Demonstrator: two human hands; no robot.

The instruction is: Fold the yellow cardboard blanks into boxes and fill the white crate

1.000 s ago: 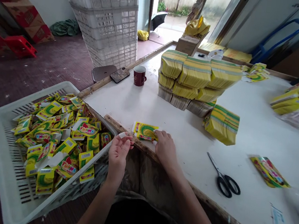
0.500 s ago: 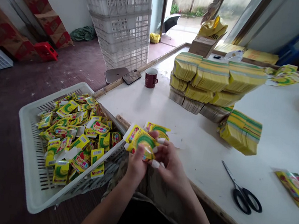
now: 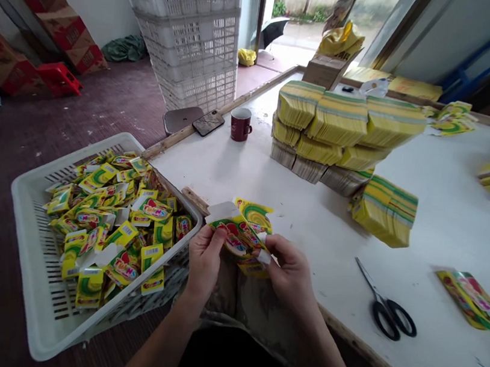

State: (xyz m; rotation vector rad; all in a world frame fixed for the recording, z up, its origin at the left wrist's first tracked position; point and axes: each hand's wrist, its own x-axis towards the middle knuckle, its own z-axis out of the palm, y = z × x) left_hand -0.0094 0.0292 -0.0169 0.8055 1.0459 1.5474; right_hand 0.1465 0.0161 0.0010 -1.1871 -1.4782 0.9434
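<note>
Between my two hands, over the table's near edge, is a small yellow, green and red printed carton with a white flap up at its left end. My left hand grips its left part, thumb on the front. At the right end, my right hand pinches it; white coverings show on some of those fingertips. Just behind lies another yellow printed carton on the table. To the left, a white plastic basket holds many folded cartons of the same print.
Bundled flat cartons stand stacked on the white table, with one bundle in front. Black-handled scissors and a flat printed pack lie right. A maroon mug and phone sit far left. White crates tower behind.
The carton has turned in my hands, from its yellow-green side to its red lettered face, with a white flap now raised. My hands have moved slightly apart. The whole view has shifted a little.
</note>
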